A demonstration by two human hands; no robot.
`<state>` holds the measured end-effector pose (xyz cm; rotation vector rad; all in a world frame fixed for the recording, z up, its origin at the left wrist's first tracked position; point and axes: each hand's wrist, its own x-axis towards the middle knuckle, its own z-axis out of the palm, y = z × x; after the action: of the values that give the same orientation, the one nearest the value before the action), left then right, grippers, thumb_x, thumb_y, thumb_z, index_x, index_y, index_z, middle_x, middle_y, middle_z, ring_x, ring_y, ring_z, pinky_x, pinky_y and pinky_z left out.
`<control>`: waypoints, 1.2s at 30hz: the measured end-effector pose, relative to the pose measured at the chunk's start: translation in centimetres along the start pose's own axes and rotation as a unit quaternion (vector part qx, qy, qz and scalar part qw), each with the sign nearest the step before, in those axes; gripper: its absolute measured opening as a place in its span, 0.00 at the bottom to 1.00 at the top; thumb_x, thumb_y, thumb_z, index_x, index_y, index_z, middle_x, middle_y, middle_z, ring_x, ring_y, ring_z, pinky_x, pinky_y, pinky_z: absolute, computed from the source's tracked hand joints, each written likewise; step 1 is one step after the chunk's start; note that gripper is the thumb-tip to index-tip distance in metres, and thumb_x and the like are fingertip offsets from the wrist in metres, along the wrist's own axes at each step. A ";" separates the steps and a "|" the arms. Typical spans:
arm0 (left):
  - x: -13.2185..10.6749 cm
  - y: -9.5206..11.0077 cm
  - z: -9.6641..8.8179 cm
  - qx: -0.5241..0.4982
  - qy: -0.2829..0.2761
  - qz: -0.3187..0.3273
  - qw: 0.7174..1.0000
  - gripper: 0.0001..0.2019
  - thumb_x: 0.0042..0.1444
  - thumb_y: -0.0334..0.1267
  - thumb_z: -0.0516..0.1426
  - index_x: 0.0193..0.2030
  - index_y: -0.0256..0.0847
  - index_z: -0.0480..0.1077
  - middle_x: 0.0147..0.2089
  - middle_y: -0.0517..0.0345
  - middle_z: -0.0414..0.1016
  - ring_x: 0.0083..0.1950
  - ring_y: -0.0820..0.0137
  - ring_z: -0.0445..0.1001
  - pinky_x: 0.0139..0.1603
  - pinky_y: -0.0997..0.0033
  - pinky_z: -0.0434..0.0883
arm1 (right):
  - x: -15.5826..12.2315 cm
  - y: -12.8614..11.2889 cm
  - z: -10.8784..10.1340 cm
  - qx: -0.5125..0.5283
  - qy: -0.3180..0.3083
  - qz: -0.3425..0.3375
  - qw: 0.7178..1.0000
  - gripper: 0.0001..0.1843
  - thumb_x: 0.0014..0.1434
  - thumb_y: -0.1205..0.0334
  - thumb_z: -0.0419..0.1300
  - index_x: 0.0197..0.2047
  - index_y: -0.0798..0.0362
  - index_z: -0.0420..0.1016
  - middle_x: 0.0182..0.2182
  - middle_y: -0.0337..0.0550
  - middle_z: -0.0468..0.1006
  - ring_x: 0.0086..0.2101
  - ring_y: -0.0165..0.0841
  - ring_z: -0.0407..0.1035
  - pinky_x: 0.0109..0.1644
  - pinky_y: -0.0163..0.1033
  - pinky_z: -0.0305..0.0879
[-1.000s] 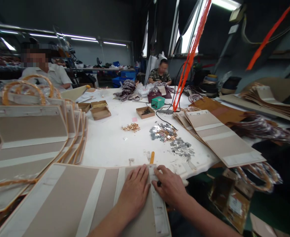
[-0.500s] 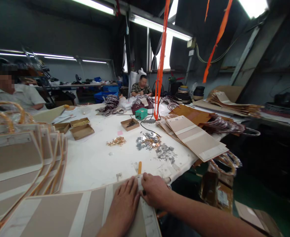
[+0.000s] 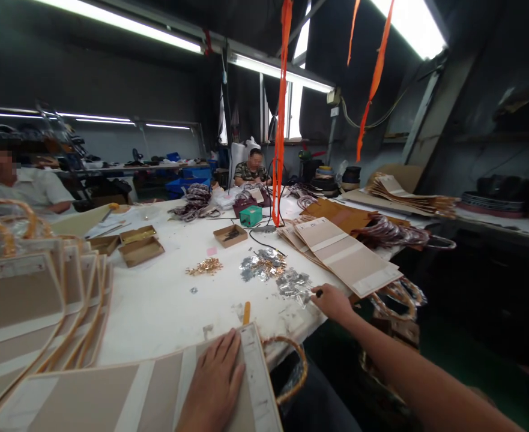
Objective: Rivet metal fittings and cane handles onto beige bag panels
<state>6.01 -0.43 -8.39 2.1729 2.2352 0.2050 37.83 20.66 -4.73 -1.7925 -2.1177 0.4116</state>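
Observation:
My left hand [image 3: 214, 384] lies flat, fingers stretched out, on a beige and white bag panel [image 3: 124, 396] at the table's near edge. A woven handle loop [image 3: 293, 360] hangs off the panel's right end. My right hand [image 3: 334, 302] reaches out to the right and sits at a heap of small silver metal parts [image 3: 293, 283]. Its fingers are pinched, and a small dark thing shows at the fingertips; I cannot make out what it is. An orange-handled tool [image 3: 246, 312] lies on the white table [image 3: 165, 300] between my hands.
A fanned stack of bag panels with handles [image 3: 25, 300] fills the left. More panels [image 3: 345, 255] lie at the right. Gold parts [image 3: 205, 266], cardboard boxes [image 3: 140, 249] and a green box [image 3: 250, 216] sit mid-table. Two people sit at the far side. Orange straps [image 3: 280, 114] hang down.
My right hand has left the panel's edge and moved out right to the silver parts. The handle loop now shows. The view has tilted up.

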 end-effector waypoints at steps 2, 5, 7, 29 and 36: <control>0.1 -0.4 0.6 0.016 0.030 0.016 0.999 0.31 0.71 0.54 0.43 0.77 0.50 0.55 0.78 0.66 0.51 0.78 0.59 0.56 0.77 0.46 0.62 | 2.0 2.0 0.0 -0.009 -0.005 0.017 1.000 0.20 0.64 0.54 0.60 0.55 0.49 0.84 0.53 0.49 0.80 0.54 0.44 0.74 0.57 0.42 0.65; 0.2 -1.1 1.6 0.062 0.121 0.061 0.989 0.29 0.71 0.53 0.47 0.75 0.49 0.60 0.76 0.65 0.57 0.74 0.60 0.63 0.71 0.50 0.71 | 4.1 3.1 0.8 -0.014 -0.016 0.022 1.000 0.18 0.64 0.52 0.59 0.51 0.45 0.85 0.50 0.46 0.81 0.52 0.44 0.74 0.53 0.43 0.66; 0.2 -1.4 1.8 0.093 0.187 0.093 0.973 0.28 0.70 0.51 0.50 0.74 0.48 0.61 0.75 0.65 0.60 0.71 0.61 0.67 0.67 0.54 0.75 | 4.8 3.0 1.4 -0.020 -0.020 0.025 0.999 0.17 0.63 0.50 0.59 0.48 0.43 0.86 0.48 0.46 0.81 0.50 0.45 0.75 0.50 0.43 0.65; -1.5 1.0 -0.7 -0.048 0.042 0.005 0.998 0.29 0.71 0.50 0.48 0.77 0.48 0.56 0.78 0.57 0.54 0.77 0.59 0.56 0.78 0.44 0.60 | -3.6 -10.1 0.6 0.229 -0.225 -0.142 0.936 0.11 0.56 0.59 0.60 0.34 0.57 0.80 0.22 0.39 0.76 0.22 0.30 0.72 0.26 0.30 0.63; -2.0 1.3 -1.2 -0.082 0.028 -0.002 0.996 0.30 0.70 0.49 0.49 0.76 0.46 0.56 0.79 0.54 0.53 0.78 0.56 0.55 0.79 0.44 0.57 | -4.5 -15.3 3.9 0.203 -0.325 -0.176 0.907 0.08 0.48 0.68 0.60 0.32 0.58 0.79 0.22 0.39 0.76 0.21 0.27 0.68 0.25 0.28 0.59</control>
<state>7.20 -2.52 -7.24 2.1035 2.1637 0.4382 23.20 13.71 -2.04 -1.0854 -2.4505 1.3813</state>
